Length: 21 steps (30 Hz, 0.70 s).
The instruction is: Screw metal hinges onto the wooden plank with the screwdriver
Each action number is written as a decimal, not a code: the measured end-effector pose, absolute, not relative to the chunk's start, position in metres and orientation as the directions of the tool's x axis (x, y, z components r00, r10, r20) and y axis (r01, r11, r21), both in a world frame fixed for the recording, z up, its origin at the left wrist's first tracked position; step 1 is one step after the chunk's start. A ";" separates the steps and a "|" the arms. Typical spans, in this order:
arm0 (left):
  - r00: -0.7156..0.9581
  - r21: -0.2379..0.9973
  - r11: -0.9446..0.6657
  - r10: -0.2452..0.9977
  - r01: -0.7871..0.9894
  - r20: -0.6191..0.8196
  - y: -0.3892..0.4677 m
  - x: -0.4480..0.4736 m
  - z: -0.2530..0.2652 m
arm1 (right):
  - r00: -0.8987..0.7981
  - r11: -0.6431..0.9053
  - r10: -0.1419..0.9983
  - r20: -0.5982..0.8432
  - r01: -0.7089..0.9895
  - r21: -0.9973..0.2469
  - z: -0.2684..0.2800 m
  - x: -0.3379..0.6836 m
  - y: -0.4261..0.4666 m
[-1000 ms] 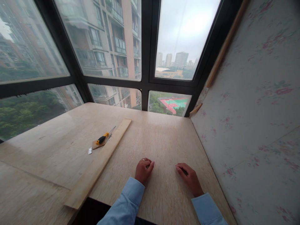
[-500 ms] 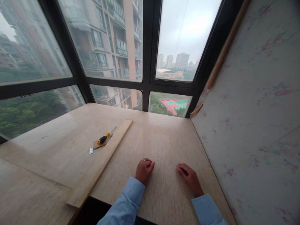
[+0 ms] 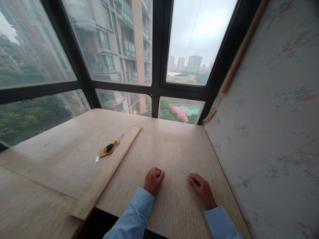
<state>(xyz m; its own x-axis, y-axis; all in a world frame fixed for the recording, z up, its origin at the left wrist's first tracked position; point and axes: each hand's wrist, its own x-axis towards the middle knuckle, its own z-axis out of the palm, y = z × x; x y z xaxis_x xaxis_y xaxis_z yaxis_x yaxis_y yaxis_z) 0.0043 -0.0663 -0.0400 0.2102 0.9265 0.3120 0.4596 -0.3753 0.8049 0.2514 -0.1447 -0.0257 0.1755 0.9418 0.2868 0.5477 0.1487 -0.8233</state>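
Windows rise behind a pale marble bench (image 3: 174, 146), where the left hand (image 3: 153, 179) and right hand (image 3: 202, 190) rest with fingers curled in, holding nothing. At 10 o'clock from the left hand, well apart, a long wooden plank (image 3: 107, 171) lies diagonally, with a yellow-and-black screwdriver (image 3: 111, 146) and small metal hinge (image 3: 97, 159) just beside it.

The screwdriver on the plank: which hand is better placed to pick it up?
Probably the left. The left hand rests curled on the table, on the side of the screwdriver and plank; the right hand lies nearer the wall, farther away.
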 end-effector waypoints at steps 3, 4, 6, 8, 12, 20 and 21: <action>0.215 0.805 -0.375 0.926 0.459 0.309 -0.066 0.004 -0.040 | 0.176 0.153 0.940 0.292 0.548 -0.823 -0.027 0.252 -0.144; 0.217 0.805 -0.377 0.926 0.458 0.309 -0.066 0.004 -0.040 | 0.176 0.155 0.939 0.295 0.548 -0.822 -0.027 0.252 -0.144; 0.218 0.806 -0.377 0.925 0.457 0.310 -0.066 0.004 -0.040 | 0.179 0.154 0.938 0.296 0.549 -0.821 -0.026 0.252 -0.144; 0.213 0.808 -0.373 0.927 0.456 0.308 -0.066 0.005 -0.041 | 0.185 0.147 0.938 0.292 0.551 -0.821 -0.025 0.252 -0.144; 0.209 0.814 -0.361 0.932 0.454 0.297 -0.067 0.005 -0.041 | 0.192 0.134 0.940 0.281 0.550 -0.824 -0.023 0.251 -0.145; 0.211 0.815 -0.357 0.933 0.456 0.291 -0.066 0.004 -0.041 | 0.179 0.142 0.942 0.282 0.549 -0.824 -0.024 0.251 -0.145; 0.209 0.815 -0.356 0.934 0.456 0.291 -0.066 0.004 -0.041 | 0.176 0.145 0.943 0.284 0.550 -0.822 -0.024 0.251 -0.145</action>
<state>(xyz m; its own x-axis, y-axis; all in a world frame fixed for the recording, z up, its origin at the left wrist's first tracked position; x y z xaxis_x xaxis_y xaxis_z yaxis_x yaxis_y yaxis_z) 0.0042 -0.0664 -0.0406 0.2092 0.9335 0.2911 0.4564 -0.3565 0.8152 0.2513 -0.1448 -0.0245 0.1764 0.9426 0.2836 0.5502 0.1445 -0.8224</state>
